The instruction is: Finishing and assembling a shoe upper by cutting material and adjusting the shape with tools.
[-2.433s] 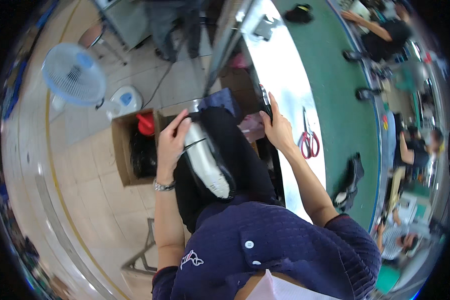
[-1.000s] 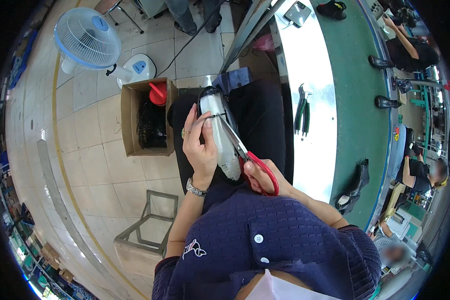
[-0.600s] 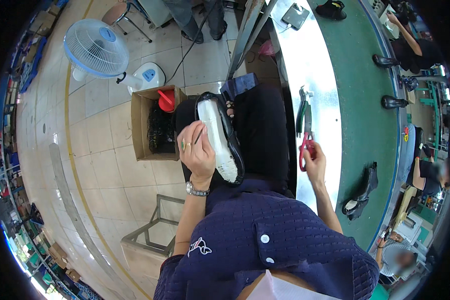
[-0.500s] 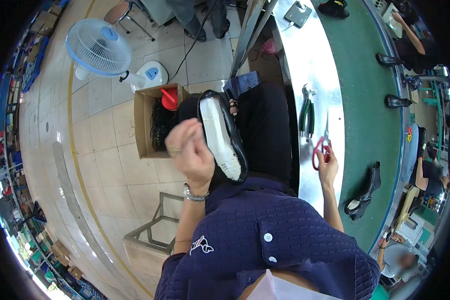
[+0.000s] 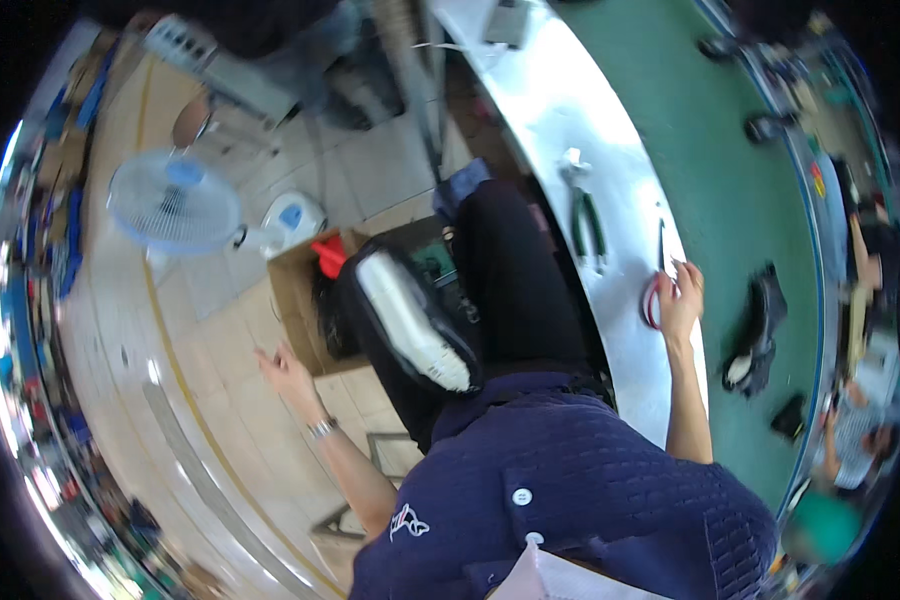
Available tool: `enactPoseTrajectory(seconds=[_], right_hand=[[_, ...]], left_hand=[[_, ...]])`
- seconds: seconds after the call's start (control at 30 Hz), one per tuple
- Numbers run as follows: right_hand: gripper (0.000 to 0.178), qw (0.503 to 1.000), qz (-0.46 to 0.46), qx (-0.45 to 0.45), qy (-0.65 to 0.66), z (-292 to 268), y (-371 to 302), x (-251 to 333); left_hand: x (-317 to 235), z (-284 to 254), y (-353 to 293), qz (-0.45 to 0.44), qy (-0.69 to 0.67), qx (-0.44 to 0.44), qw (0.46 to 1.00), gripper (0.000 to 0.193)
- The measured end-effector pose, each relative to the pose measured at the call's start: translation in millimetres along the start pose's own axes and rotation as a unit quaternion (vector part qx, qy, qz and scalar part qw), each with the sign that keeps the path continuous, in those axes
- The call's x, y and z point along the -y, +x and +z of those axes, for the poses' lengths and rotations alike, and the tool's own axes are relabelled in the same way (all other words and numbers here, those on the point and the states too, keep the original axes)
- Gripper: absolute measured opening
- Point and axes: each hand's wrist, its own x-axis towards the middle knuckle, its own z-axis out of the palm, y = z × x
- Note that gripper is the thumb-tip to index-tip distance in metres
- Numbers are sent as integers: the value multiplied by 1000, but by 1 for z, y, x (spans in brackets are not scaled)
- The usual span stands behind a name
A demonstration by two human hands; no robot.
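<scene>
The person's left hand (image 5: 292, 380) is out over the pale tiled floor (image 5: 220, 380), just beside the near left corner of an open brown cardboard box (image 5: 295, 305). Its fingers are loosely spread, with the fingertips apart and pointing far and left, though blur softens their outline. A silver metal-banded wristwatch (image 5: 322, 428) circles that wrist.

The black shoe with a long white sole (image 5: 415, 325) lies sole up along the left thigh of the dark trousers (image 5: 515, 290), its far end tilted a little left, well apart from the 2 hands.

To the right, the right hand (image 5: 680, 305) is at the red-handled metal scissors (image 5: 651, 303) on the long shiny metal bench (image 5: 625, 400). Its fingers are bent at the handle; I cannot tell whether they pinch it or only touch it. The blades point far. Farther and to the left on the bench lie metal pliers with 2 green-and-black handles (image 5: 588, 225), the handles parted.

Right of the bench runs a flat green belt (image 5: 690, 150) carrying another black shoe (image 5: 760, 325). In the box sit a bright red plastic container (image 5: 329, 257) and a dark mass too blurred to name. Far left stands a round blue-and-white fan (image 5: 174, 205)
</scene>
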Motion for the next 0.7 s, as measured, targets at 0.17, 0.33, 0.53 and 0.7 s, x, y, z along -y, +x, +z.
enactPoseTrajectory(seconds=[0.17, 0.33, 0.53, 0.7], right_hand=[[38, 995, 9, 52, 83, 33, 23, 81], [55, 995, 16, 81, 64, 89, 49, 111], [47, 985, 47, 158, 45, 111, 51, 105], [39, 831, 244, 341, 365, 42, 59, 104]], left_hand=[[-149, 24, -90, 456, -26, 66, 887, 46], [-221, 68, -101, 607, 111, 219, 756, 44], [-268, 101, -48, 420, -32, 482, 769, 43], [-263, 108, -12, 355, -64, 469, 806, 41]])
